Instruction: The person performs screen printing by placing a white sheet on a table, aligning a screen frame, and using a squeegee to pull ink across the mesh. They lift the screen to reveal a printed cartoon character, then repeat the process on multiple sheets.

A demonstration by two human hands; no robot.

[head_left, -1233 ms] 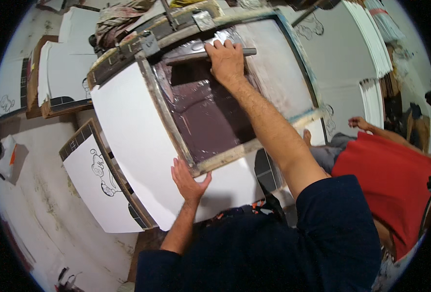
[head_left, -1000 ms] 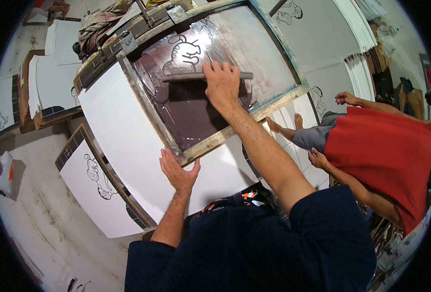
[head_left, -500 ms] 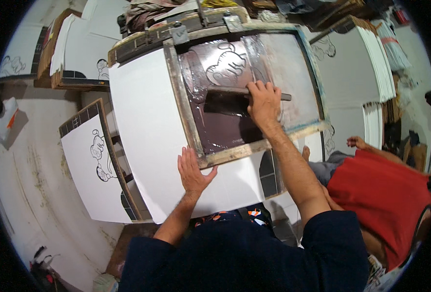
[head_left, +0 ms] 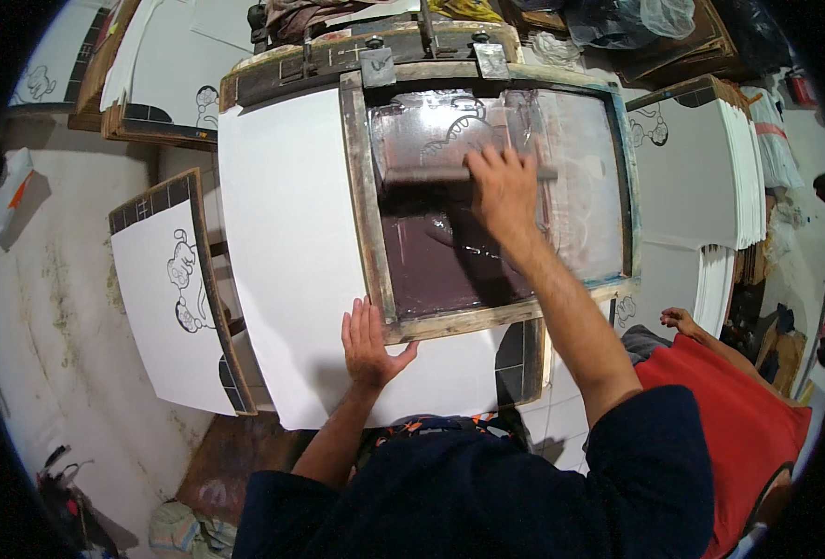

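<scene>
Tabletop screen frame: right hand gripping squeegee farther up; left hand flat, open.

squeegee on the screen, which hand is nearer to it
Right. The right hand grips the squeegee on the mesh; the left hand lies flat on the white sheet at the wooden frame's near corner.

White sheet and wooden screen frame on printing table.

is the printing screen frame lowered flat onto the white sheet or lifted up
Lowered. The wooden screen frame lies flat on the white sheet; the left hand presses its corner, the right hand holds the squeegee on the mesh.
</scene>
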